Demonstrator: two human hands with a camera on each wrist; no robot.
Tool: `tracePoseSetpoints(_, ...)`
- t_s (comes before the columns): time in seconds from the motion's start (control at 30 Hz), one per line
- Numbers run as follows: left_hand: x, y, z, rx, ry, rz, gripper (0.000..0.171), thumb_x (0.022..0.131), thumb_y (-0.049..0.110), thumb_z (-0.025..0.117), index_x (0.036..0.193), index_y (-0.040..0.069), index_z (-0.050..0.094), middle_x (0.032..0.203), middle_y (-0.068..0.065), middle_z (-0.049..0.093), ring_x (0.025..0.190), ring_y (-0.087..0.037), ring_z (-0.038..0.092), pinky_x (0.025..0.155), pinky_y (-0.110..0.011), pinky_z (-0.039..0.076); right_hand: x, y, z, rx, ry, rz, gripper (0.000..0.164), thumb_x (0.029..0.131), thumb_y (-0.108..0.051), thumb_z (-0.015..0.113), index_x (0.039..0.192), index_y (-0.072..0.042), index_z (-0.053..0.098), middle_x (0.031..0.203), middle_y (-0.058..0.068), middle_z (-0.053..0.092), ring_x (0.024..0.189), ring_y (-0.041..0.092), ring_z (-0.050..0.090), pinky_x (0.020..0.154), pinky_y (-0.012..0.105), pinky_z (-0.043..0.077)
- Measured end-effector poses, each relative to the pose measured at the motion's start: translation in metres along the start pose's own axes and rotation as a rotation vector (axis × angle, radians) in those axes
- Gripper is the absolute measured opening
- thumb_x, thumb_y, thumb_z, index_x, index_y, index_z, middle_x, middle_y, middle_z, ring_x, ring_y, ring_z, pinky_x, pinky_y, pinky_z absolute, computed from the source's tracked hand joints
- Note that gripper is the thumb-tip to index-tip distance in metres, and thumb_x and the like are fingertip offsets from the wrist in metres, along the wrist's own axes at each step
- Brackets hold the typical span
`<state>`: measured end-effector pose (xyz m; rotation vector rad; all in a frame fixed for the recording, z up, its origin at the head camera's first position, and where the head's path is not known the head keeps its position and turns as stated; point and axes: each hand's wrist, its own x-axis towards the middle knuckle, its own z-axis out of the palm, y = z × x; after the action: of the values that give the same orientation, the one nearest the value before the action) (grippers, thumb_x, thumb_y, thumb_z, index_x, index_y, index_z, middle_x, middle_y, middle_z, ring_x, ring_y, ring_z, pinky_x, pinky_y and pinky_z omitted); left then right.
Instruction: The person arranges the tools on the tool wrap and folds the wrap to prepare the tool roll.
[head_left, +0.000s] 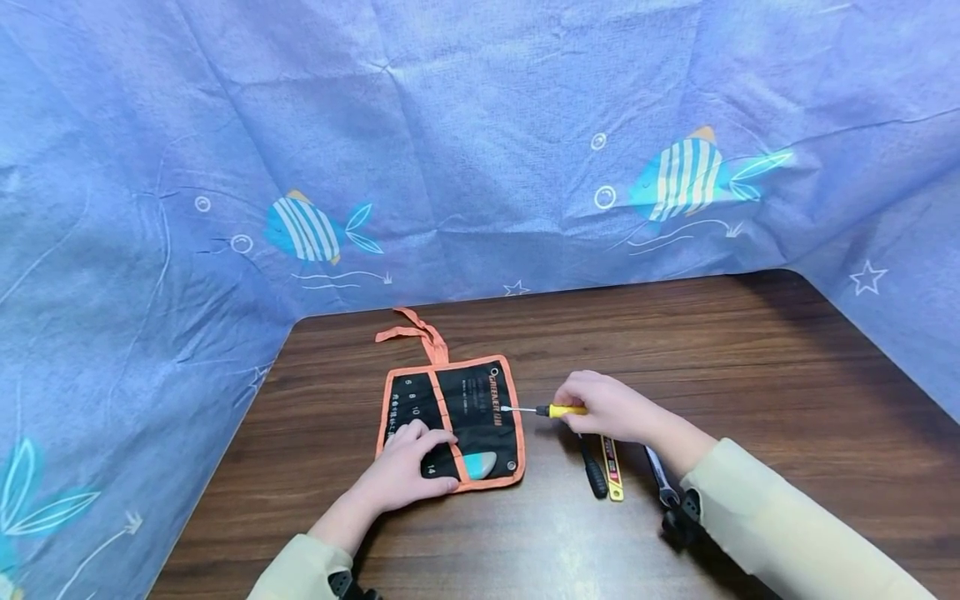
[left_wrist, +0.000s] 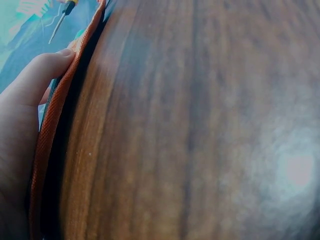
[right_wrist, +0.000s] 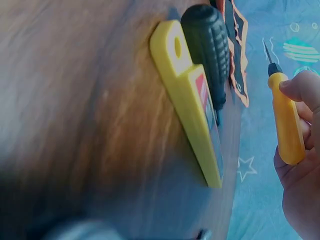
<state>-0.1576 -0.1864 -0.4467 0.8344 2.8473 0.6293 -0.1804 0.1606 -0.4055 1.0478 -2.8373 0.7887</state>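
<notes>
A black tool pouch [head_left: 474, 392] with orange edging lies flat on the table, its pocket band running down the middle. My left hand [head_left: 408, 462] rests on its lower pocket side, thumb and index finger spread apart with their tips at the band. The left wrist view shows the thumb [left_wrist: 50, 67] against the orange edging. A teal and grey rounded piece [head_left: 480, 464] shows beside the band; its kind is unclear. My right hand [head_left: 609, 407] grips a screwdriver [right_wrist: 286, 120] by its yellow handle. The thin shaft points left, its tip over the pouch's right edge.
Right of the pouch lie a black-handled tool [head_left: 594, 477], a yellow flat tool [head_left: 613, 479] with a hole in its end, and a wrench [head_left: 663, 483] partly under the right forearm. Orange ties [head_left: 427, 333] extend behind the pouch. A blue fish-print cloth [head_left: 480, 167] surrounds the table.
</notes>
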Motion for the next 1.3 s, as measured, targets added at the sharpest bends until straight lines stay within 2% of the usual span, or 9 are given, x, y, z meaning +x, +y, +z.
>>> tracePoseSetpoints(0.47, 0.001, 0.0, 0.001, -0.012, 0.0, -0.001, 0.054, 0.075, 0.06, 0.066, 0.122, 0.034, 0.056, 0.088, 0.009, 0.037, 0.082, -0.011, 0.036, 0.072, -0.034, 0.029, 0.022, -0.016, 0.02, -0.004, -0.11, -0.038, 0.009, 0.082, -0.015, 0.065, 0.091, -0.015, 0.066, 0.082, -0.011, 0.049, 0.076, 0.01, 0.043, 0.067, 0.027, 0.039)
tracePoseSetpoints(0.83, 0.0, -0.001, 0.002, -0.008, 0.007, -0.011, 0.053, 0.075, 0.059, 0.066, 0.121, 0.034, 0.057, 0.087, 0.009, 0.037, 0.082, -0.01, 0.036, 0.071, -0.034, 0.03, 0.043, -0.034, 0.036, -0.042, -0.152, -0.138, 0.007, 0.079, -0.012, 0.065, 0.086, -0.014, 0.064, 0.082, -0.008, 0.051, 0.077, 0.011, 0.044, 0.07, 0.027, 0.04)
tracePoseSetpoints(1.03, -0.002, -0.002, 0.001, -0.003, 0.01, -0.011, 0.054, 0.075, 0.059, 0.067, 0.121, 0.034, 0.057, 0.086, 0.009, 0.036, 0.08, -0.01, 0.036, 0.07, -0.033, 0.03, 0.052, -0.039, 0.047, -0.075, -0.135, -0.224, 0.009, 0.078, -0.01, 0.065, 0.087, -0.012, 0.064, 0.081, -0.007, 0.05, 0.076, 0.011, 0.044, 0.071, 0.026, 0.041)
tracePoseSetpoints(1.3, -0.001, -0.001, 0.002, -0.002, 0.027, -0.003, 0.055, 0.075, 0.059, 0.067, 0.122, 0.034, 0.057, 0.086, 0.009, 0.035, 0.079, -0.009, 0.035, 0.069, -0.032, 0.031, 0.058, -0.043, 0.056, -0.057, -0.135, -0.229, 0.008, 0.081, -0.011, 0.066, 0.089, -0.012, 0.066, 0.084, -0.006, 0.053, 0.077, 0.01, 0.046, 0.074, 0.027, 0.041)
